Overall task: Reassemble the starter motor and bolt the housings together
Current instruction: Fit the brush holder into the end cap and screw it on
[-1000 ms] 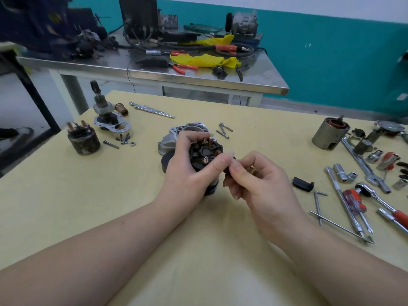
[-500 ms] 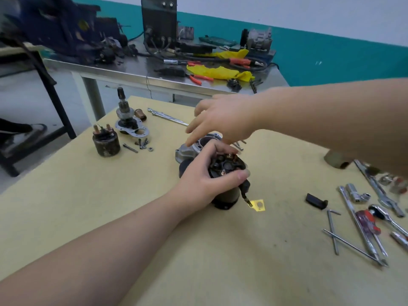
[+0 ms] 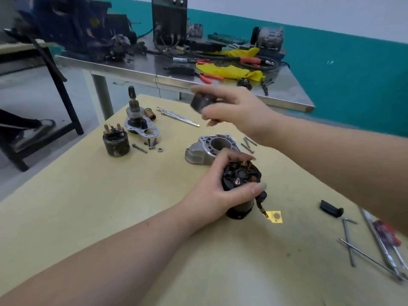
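My left hand (image 3: 217,195) grips the black starter motor body (image 3: 241,186), upright on the yellow table (image 3: 110,206), brush holder end facing up. A short lead with a brass terminal (image 3: 273,216) hangs from its right side. My right hand (image 3: 236,109) is raised above the far side of the table and holds a dark grey cap-like part (image 3: 202,102), blurred. The aluminium nose housing (image 3: 209,147) lies just behind the motor body. Two bolts (image 3: 248,143) lie to its right.
At the far left stand a solenoid (image 3: 116,141), a pinion shaft on a plate (image 3: 139,122), loose screws (image 3: 150,144) and a long through-bolt (image 3: 177,117). A black clip (image 3: 331,208), hex keys and screwdrivers (image 3: 379,244) lie right. A cluttered steel bench (image 3: 198,69) stands behind.
My right hand left the motor's lead, reached across the table and now holds a dark cap raised in the air. My left hand kept its grip on the motor body.
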Motion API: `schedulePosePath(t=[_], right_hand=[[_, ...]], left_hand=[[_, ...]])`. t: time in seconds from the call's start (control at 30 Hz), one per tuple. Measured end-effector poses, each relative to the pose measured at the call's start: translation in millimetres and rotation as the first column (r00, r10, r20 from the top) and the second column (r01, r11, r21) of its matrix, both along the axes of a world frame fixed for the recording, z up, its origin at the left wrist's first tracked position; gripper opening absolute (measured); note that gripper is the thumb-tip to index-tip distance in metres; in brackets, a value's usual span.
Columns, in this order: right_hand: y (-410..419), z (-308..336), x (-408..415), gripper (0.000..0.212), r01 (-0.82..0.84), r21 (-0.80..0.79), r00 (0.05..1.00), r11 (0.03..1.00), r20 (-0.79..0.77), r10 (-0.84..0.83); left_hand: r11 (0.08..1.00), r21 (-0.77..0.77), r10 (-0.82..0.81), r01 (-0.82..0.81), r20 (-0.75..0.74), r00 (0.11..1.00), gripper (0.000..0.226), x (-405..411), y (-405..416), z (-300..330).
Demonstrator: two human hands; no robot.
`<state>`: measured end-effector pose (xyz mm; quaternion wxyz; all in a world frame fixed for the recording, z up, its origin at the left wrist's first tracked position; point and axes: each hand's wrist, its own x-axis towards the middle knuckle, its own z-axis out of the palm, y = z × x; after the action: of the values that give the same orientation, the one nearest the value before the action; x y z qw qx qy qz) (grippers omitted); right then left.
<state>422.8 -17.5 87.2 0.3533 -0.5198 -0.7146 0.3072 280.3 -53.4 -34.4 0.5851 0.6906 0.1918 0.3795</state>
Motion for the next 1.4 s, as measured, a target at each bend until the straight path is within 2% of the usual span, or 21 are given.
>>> schedulePosePath(t=[0.07, 0.17, 0.27, 0.37, 0.47, 0.53, 0.57, 0.6, 0.63, 0.67, 0.7, 0.73, 0.77, 0.8, 0.87, 0.97, 1.07, 1.1, 1.2, 1.27, 1.4], right_hand=[[-31, -8, 13, 0.049, 0.109, 0.069, 0.983, 0.992, -0.155, -0.097], [-88, -33, 28, 0.062, 0.317, 0.167, 0.948, 0.934, -0.094, -0.305], [-131, -59, 27, 0.063, 0.442, 0.283, 0.894, 0.851, -0.056, -0.445], [-151, -75, 24, 0.063, 0.507, 0.306, 0.86, 0.806, -0.123, -0.495], [-156, -78, 25, 0.06, 0.561, 0.273, 0.827, 0.781, -0.218, -0.518], [-154, -75, 29, 0.06, 0.551, 0.177, 0.807, 0.815, -0.363, -0.467], [-152, -71, 33, 0.059, 0.522, 0.088, 0.751, 0.849, -0.52, -0.408], [-151, -66, 36, 0.057, 0.459, -0.01, 0.65, 0.888, -0.678, -0.343], [-150, -60, 39, 0.056, 0.386, -0.071, 0.555, 0.92, -0.779, -0.293], [-150, -55, 43, 0.055, 0.338, -0.088, 0.525, 0.937, -0.809, -0.265], [-150, -50, 46, 0.052, 0.336, -0.085, 0.575, 0.938, -0.771, -0.276], [-149, -45, 49, 0.048, 0.367, -0.061, 0.676, 0.928, -0.668, -0.311], [-149, -41, 49, 0.046, 0.417, -0.015, 0.785, 0.909, -0.499, -0.368], [-148, -37, 47, 0.046, 0.472, 0.041, 0.846, 0.881, -0.302, -0.439], [-145, -33, 39, 0.048, 0.529, 0.181, 0.84, 0.829, 0.03, -0.542], [-141, -34, 21, 0.052, 0.509, 0.32, 0.766, 0.799, 0.257, -0.59], [-138, -40, 11, 0.05, 0.549, 0.381, 0.67, 0.744, 0.331, -0.664], [-137, -41, 11, 0.049, 0.573, 0.382, 0.67, 0.725, 0.291, -0.683], [-132, -45, 7, 0.045, 0.619, 0.308, 0.752, 0.722, 0.033, -0.659], [-131, -49, 2, 0.046, 0.574, 0.374, 0.759, 0.728, 0.092, -0.645], [-129, -55, 1, 0.061, 0.526, 0.471, 0.708, 0.708, 0.219, -0.672]], left_hand=[[1.0, -0.006, -0.021, 0.021, 0.013, 1.0, 0.046, 1, -2, 1], [0.999, 0.032, 0.009, -0.011, 0.042, 0.999, 0.047, 8, -6, 2], [0.989, 0.117, 0.085, -0.089, 0.035, 0.996, 0.041, 19, -13, 1], [0.968, 0.192, 0.16, -0.159, 0.009, 0.987, 0.038, 26, -19, 0], [0.965, 0.199, 0.171, -0.17, 0.011, 0.985, 0.039, 25, -21, 2], [0.968, 0.194, 0.162, -0.158, -0.008, 0.987, 0.043, 23, -21, 3], [0.969, 0.193, 0.161, -0.153, -0.027, 0.987, 0.046, 22, -20, 4], [0.971, 0.192, 0.157, -0.146, -0.047, 0.986, 0.048, 21, -19, 5], [0.972, 0.191, 0.15, -0.135, -0.065, 0.987, 0.05, 19, -17, 6], [0.974, 0.189, 0.141, -0.124, -0.076, 0.987, 0.05, 18, -16, 7], [0.975, 0.187, 0.136, -0.119, -0.08, 0.987, 0.05, 18, -16, 7], [0.974, 0.188, 0.139, -0.123, -0.076, 0.987, 0.05, 19, -17, 8], [0.972, 0.192, 0.15, -0.135, -0.068, 0.986, 0.049, 20, -18, 7], [0.968, 0.197, 0.168, -0.153, -0.059, 0.984, 0.048, 22, -20, 7], [0.958, 0.209, 0.209, -0.197, -0.039, 0.977, 0.043, 27, -25, 5], [0.95, 0.21, 0.239, -0.231, -0.014, 0.971, 0.04, 30, -28, 2], [0.943, 0.222, 0.257, -0.246, -0.022, 0.966, 0.041, 29, -27, -1], [0.941, 0.229, 0.259, -0.247, -0.025, 0.965, 0.043, 29, -27, -2], [0.94, 0.24, 0.257, -0.241, -0.035, 0.966, 0.052, 31, -25, -3], [0.93, 0.281, 0.26, -0.237, -0.046, 0.965, 0.047, 33, -23, -2], [0.908, 0.361, 0.25, -0.212, -0.062, 0.966, 0.037, 32, -21, 0]])
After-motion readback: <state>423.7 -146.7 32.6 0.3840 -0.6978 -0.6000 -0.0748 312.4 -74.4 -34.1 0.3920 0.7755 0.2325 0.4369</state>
